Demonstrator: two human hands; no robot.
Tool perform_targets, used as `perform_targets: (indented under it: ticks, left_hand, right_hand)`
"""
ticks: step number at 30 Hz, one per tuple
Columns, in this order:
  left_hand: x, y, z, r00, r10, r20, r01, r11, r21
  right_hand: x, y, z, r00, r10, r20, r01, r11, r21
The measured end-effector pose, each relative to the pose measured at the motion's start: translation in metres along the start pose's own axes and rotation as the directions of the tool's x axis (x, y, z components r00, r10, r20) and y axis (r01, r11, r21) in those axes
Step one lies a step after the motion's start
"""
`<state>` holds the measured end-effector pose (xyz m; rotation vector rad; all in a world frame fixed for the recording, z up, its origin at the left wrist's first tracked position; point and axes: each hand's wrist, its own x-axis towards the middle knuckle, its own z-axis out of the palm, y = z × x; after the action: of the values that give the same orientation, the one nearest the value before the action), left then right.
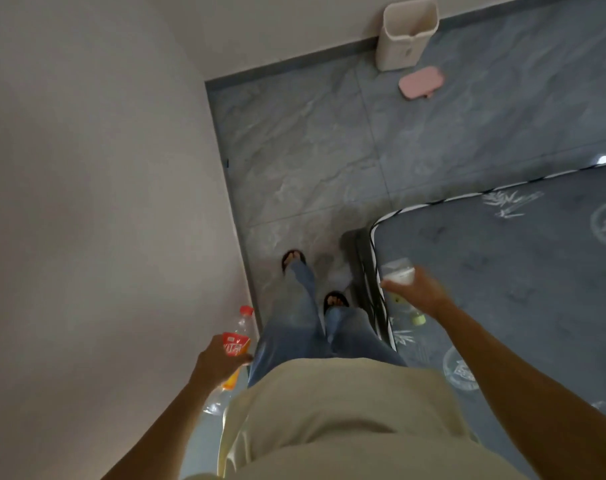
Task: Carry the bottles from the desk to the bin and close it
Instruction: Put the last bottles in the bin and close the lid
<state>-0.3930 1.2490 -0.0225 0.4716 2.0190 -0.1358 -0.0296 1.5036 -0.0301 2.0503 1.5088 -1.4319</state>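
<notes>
bottles in both hands: left hand [215, 360] grips red-label bottle [236, 341], right hand [420, 289] grips clear bottle [400, 271]; bin [407, 36] open by wall, pink lid [421, 81] on floor beside it.

Looking straight down the body here: a loose, pale cream top [332, 414] fills the lower middle, soft folds across its front, its hem hanging wide. Both forearms are bare, no sleeves reaching them, no watch or bands showing. Below, faded blue jeans [305, 317], lighter at the shins, flared over the feet. And dark open-toed sandals [335, 301], toes peeking out.
</notes>
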Motion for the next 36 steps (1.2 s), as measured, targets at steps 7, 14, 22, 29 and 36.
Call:
perform_targets:
  ticks: [7,14,22,29,36]
  left_hand:
    - [0.071,0.072,-0.081,0.999,0.011,0.049,-0.014,0.997,0.077]
    - [0.118,0.215,-0.173,0.99,0.138,0.037,-0.141,0.987,0.082]
    - [0.161,0.424,-0.218,0.912,0.385,0.14,-0.402,0.907,0.125]
    - [0.187,0.556,-0.227,0.907,0.382,0.18,-0.416,0.878,0.237]
    - [0.205,0.608,-0.245,0.961,0.251,0.118,-0.275,0.915,0.295]
  right_hand:
    - [0.066,-0.091,-0.028,0.999,0.039,0.013,-0.039,0.999,0.016]
    - [0.069,-0.116,-0.048,0.985,0.163,-0.052,-0.159,0.985,0.075]
    - [0.08,-0.106,-0.084,0.949,0.309,0.063,-0.315,0.936,0.16]
    - [0.146,-0.126,-0.161,0.914,0.403,0.049,-0.401,0.881,0.249]
    - [0.26,-0.184,-0.271,0.947,0.321,0.002,-0.3,0.885,0.356]
